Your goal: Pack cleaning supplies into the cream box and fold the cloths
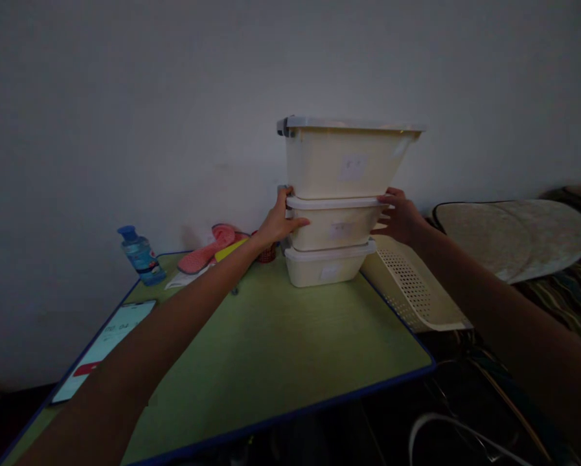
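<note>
Three cream lidded storage boxes stand stacked against the wall at the far right of the table. The top box (319, 162) is the largest, with a pale label on its front and a dark latch at its left end. My left hand (276, 223) grips the left end of the middle box (317, 230), thumb across its front. On the opposite end, my right hand (401, 219) holds the same box, fingertips at its lid rim. The bottom box (304, 272) sits beneath, its base at the table. Both hands' far-side fingers are partly hidden.
The green table (280, 356) has a blue edge. On its left are a blue bottle (143, 259), a phone (105, 343) and a pink cloth (207, 251). A perforated cream basket (411, 285) stands off the right edge, near a rounded light cushion (508, 233).
</note>
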Demonstrator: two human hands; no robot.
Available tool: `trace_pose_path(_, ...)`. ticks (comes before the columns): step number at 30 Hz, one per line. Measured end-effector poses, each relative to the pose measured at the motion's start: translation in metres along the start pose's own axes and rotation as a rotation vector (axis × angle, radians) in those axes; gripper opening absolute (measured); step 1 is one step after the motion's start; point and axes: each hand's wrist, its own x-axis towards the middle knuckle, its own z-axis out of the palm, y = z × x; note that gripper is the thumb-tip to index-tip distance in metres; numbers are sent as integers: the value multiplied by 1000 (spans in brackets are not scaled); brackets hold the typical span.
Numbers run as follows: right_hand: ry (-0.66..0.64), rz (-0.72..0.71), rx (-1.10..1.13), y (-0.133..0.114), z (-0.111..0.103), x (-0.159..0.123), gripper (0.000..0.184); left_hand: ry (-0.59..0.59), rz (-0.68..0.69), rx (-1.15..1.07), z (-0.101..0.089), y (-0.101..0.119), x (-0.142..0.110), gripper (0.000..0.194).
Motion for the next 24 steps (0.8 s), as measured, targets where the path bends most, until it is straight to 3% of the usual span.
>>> trace_pose_path(24, 29, 10, -35, 10, 18, 86, 44, 6, -29, 7, -4, -36, 61, 67)
